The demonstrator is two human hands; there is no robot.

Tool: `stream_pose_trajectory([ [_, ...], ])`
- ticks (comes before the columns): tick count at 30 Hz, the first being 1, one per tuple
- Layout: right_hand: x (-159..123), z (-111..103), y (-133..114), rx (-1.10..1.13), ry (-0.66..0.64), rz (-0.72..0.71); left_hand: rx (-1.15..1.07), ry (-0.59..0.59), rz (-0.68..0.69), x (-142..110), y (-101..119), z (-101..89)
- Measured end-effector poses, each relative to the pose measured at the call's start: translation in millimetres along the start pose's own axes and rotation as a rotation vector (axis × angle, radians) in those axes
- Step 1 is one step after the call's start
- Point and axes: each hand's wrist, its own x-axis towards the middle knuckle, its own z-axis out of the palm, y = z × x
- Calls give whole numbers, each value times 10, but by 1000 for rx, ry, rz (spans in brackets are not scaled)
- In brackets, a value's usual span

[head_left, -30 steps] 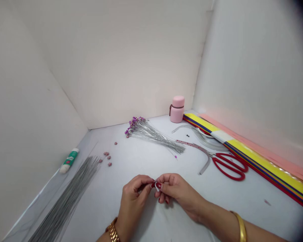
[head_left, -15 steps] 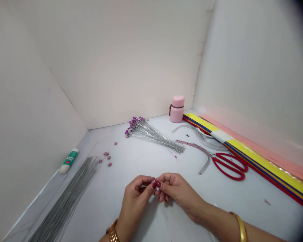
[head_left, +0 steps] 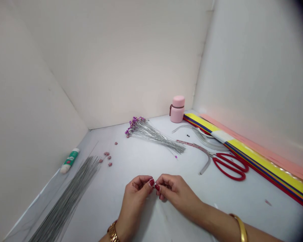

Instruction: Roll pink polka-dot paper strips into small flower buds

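Your left hand (head_left: 137, 196) and right hand (head_left: 176, 194) both pinch a tiny pale piece (head_left: 154, 185), apparently mid-handling, so the next move likely calls for light, steady pressure.

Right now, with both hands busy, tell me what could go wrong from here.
The tiny pale piece between the left hand and right hand might slip, as only fingertips seem to hold it. The pink beads lie loose near the tips of the grey wires, so nudging those wires could scatter them.
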Motion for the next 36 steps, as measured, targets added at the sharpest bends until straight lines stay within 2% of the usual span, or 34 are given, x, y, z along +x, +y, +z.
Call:
stream_pose_trajectory([
  [6,-17,-3,4,56,-34,19,76,22,33,-5,51,-5],
  [9,-15,-9,24,86,-60,46,68,23,6,2,80,-8],
  [15,3,-13,67,63,-4,42,58,0,-18,5,66,-18],
  [21,9,-20,11,144,10,77,28,-72,-23,-9,76,-10],
  [36,28,-31,44,205,-5,94,59,-70,23,4,36,-26],
])
